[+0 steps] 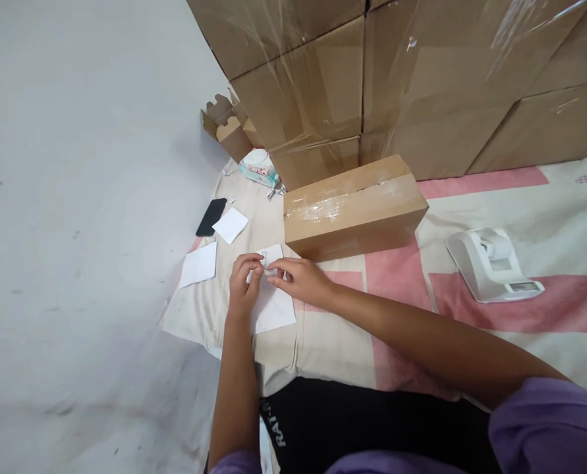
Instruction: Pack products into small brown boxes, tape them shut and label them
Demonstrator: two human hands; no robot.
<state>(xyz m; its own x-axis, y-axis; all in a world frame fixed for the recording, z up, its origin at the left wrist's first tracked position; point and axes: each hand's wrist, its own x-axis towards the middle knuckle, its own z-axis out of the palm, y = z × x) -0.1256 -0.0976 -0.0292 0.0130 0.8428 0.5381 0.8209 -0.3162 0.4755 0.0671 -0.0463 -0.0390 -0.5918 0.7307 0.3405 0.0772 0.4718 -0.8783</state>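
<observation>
My left hand [244, 280] and my right hand [298, 280] meet over a white sheet of paper [273, 309] lying on the cream and pink cloth [342, 329]. Both pinch a small pale item [268, 266] between their fingertips; it is too small to name. A second white paper [272, 253] lies just behind the fingers. A sealed brown cardboard box [352, 207] lies on the cloth just beyond my right hand.
Two white cards [199, 264] [230, 225] and a black phone [211, 216] lie left of my hands. A white label printer [491, 263] sits at the right. Wrapped cartons [421, 79] are stacked behind, with a tissue pack [258, 166] and an open small carton [226, 128] beside them.
</observation>
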